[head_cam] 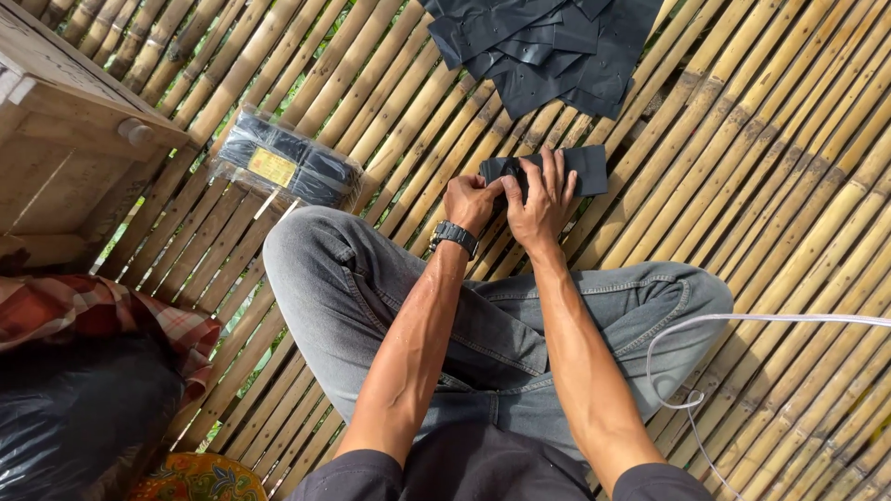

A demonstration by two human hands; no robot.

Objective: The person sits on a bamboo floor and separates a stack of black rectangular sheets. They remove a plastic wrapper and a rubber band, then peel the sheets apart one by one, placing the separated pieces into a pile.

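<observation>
Hands together out in front of the crossed legs, both on a small flat stack of black plastic bags (583,170) lying on the bamboo-slat floor (789,213). The left hand (470,202), wristwatch (454,235) on it, is curled into a loose fist with its grip pinching the stack's near left end; the right hand (541,199) lies spread flat on top, fingers pressing the bags down rather than closing round them. It looks like the squaring-up or folding step, and I'd judge the next move wants the right palm to keep its pressure while the left works the edge, since thin plastic slips easily. Beyond them, a loose heap of black bags (548,46) sits well apart at the top. To the left lies a clear-wrapped bundle of black bags (288,165) with a yellow label, just beside the knee, near a wooden crate (56,139). A white cord (761,320) loops off the right knee; checked cloth (102,320) lies over a black sack (74,417) by the left. Nothing crowds the hands, though gaps between slats could catch an edge
</observation>
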